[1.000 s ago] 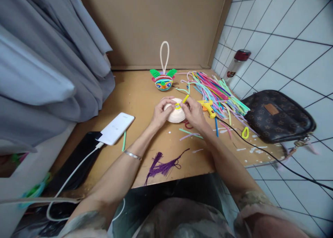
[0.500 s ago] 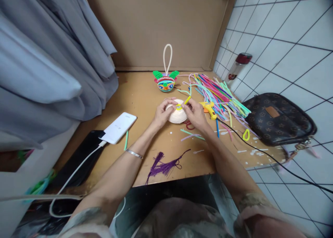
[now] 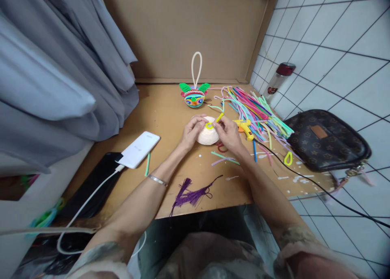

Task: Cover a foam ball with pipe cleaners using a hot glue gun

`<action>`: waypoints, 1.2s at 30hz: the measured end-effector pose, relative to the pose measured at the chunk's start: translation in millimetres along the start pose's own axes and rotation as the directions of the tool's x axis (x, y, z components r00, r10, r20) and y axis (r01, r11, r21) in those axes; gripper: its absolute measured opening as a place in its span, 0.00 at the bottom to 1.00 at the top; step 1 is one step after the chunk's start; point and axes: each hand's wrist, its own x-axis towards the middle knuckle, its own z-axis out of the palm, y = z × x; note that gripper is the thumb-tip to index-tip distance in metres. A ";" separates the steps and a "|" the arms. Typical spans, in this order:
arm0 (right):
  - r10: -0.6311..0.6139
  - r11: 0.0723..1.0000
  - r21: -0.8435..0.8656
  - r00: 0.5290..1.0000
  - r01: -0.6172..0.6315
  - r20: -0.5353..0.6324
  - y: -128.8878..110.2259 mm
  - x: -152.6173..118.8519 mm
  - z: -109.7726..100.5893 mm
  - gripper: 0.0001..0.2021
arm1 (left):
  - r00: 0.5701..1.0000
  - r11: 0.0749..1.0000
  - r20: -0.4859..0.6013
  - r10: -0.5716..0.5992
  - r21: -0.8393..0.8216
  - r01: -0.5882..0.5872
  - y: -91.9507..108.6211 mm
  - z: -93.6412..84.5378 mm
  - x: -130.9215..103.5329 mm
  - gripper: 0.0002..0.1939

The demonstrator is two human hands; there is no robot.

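A white dome-shaped piece [image 3: 207,137] is between my two hands above the table. On its top lies a small ring of yellow pipe cleaner [image 3: 209,125]. My left hand [image 3: 193,130] grips the dome's left side, thumb and fingers bent around its edge. At the right side, my right hand [image 3: 227,131] pinches the yellow strip, whose free end [image 3: 219,117] sticks up past the fingers. Just right of that hand lies a yellow glue gun [image 3: 247,129]. Behind the dome stands a colourful animal-face ornament [image 3: 194,98] with green ears and a white loop.
Many coloured pipe cleaners [image 3: 256,110] lie at the back right, beside a brown patterned bag [image 3: 329,138] and a bottle [image 3: 278,79]. Purple tassels [image 3: 191,195] lie near the front edge of the table [image 3: 170,173]. A white phone [image 3: 138,149] with a cable is at left.
My left thumb has drawn back a little from the yellow ring, which shows more fully. My right hand stays almost where it was.
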 end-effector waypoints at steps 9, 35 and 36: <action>-0.008 1.000 0.020 1.000 0.008 -0.021 -6.6 -1.1 -0.7 0.10 | 1.000 1.000 -0.003 0.006 0.019 -0.006 1.4 4.2 -1.5 0.20; -0.038 0.998 0.049 0.998 0.040 -0.047 0.5 -0.6 3.8 0.11 | 0.996 0.996 0.073 0.051 0.069 -0.056 -5.3 -2.6 1.4 0.18; -0.038 0.998 0.049 0.998 0.041 -0.046 0.4 -0.6 3.6 0.11 | 0.996 0.996 0.075 0.046 0.073 -0.052 -4.9 -2.7 1.6 0.18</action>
